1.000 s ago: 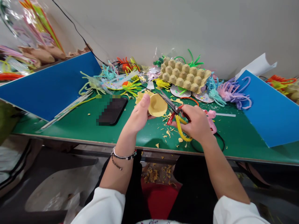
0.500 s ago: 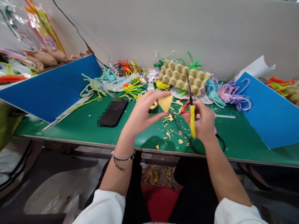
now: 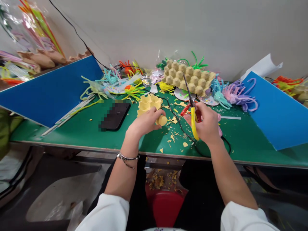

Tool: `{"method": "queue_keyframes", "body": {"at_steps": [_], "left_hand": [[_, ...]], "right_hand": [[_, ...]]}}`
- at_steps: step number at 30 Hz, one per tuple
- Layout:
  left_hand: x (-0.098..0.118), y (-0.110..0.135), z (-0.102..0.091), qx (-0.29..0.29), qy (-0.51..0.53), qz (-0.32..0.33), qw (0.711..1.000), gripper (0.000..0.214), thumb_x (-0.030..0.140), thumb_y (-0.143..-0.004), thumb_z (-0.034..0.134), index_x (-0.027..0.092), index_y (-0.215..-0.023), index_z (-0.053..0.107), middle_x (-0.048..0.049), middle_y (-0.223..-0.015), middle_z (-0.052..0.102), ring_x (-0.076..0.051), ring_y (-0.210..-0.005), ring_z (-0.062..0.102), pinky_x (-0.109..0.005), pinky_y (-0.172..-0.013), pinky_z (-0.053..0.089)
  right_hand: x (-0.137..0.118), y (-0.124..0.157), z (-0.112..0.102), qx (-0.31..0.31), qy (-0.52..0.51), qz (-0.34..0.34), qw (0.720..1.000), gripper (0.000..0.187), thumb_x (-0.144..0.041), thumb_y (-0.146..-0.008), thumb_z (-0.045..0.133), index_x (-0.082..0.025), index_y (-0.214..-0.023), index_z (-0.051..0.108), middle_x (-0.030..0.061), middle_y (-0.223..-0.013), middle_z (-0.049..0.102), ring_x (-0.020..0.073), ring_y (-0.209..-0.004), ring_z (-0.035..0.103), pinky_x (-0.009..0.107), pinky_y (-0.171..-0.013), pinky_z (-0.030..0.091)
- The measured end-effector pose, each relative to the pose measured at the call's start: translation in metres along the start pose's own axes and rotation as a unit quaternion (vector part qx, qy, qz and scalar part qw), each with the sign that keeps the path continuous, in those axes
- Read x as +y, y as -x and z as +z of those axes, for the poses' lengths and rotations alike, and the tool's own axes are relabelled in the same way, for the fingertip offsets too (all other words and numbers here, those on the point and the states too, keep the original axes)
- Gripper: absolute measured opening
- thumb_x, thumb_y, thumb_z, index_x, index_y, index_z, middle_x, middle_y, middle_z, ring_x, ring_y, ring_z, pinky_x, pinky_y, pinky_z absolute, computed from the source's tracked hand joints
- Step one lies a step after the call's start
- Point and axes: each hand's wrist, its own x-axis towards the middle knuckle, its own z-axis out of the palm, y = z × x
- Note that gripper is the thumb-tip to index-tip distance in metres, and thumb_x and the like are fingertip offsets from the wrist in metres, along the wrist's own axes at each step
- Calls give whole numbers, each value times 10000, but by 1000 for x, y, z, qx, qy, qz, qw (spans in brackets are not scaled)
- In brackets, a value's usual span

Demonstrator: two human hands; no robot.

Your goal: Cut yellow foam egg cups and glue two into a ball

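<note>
Pinching the small yellow cup (image 3: 162, 120) near-right of the yellow carton piece (image 3: 150, 101), my left hand (image 3: 148, 121) is likely placing or lifting it; my right hand (image 3: 207, 122) grips the scissors (image 3: 193, 121), whose blades (image 3: 188, 88), I judge, the next move needs held clear.

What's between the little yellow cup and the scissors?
In the head view, a black cord and yellow scraps lie on the green table between the yellow cup and scissors.

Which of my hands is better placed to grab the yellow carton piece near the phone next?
Probably your left hand: it is close beside the yellow carton piece, though it holds a small yellow cup. Your right hand is farther off and holds the scissors.
</note>
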Motion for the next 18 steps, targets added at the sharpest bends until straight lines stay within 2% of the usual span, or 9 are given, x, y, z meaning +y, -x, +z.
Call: {"method": "queue_keyframes", "body": {"at_steps": [4,6,11,14,16,18], "left_hand": [[-7,-2,2,67,67,18,995,398,197,-768,639,207,-1140,497,-94,-1174,517,-226,-1025,604,-359,-858,509],[-7,-4,3,70,76,16,995,394,189,-765,632,205,-1132,490,-91,-1185,530,-220,-1038,601,-360,-873,512],[-2,-8,6,-54,-36,-113,991,405,213,-759,644,175,-1148,535,-123,-1212,577,-265,-1038,641,-375,-886,518],[-5,-4,1,-80,-49,-135,986,407,293,-803,632,165,-1181,554,-137,-1228,590,-279,-1091,631,-365,-917,510],[-11,3,-7,-53,-40,-140,988,366,332,-858,570,180,-1190,556,-114,-1173,627,-261,-1069,637,-360,-916,513],[-18,11,-14,27,-43,-150,987,326,326,-892,512,175,-1176,563,-114,-1149,630,-256,-1031,646,-378,-911,519]], "right_hand": [[1,1,3,-11,0,7,1000,466,-645,-796,524,-227,-642,387,-56,-542,424,95,-501,333,270,-540,270],[1,1,4,-21,2,14,1000,452,-627,-797,532,-225,-648,388,-57,-545,421,93,-500,325,270,-544,266],[2,2,5,-48,12,38,998,426,-588,-813,524,-224,-650,377,-54,-551,423,92,-503,319,266,-550,260],[3,2,6,-86,33,64,994,412,-588,-830,499,-223,-667,398,-38,-571,462,103,-517,358,261,-533,253],[5,2,8,-138,73,86,984,396,-580,-845,488,-221,-686,436,-18,-595,522,119,-532,416,262,-518,246],[6,2,12,-201,139,102,964,366,-549,-867,483,-214,-720,497,12,-638,598,146,-564,496,269,-511,243]]}}
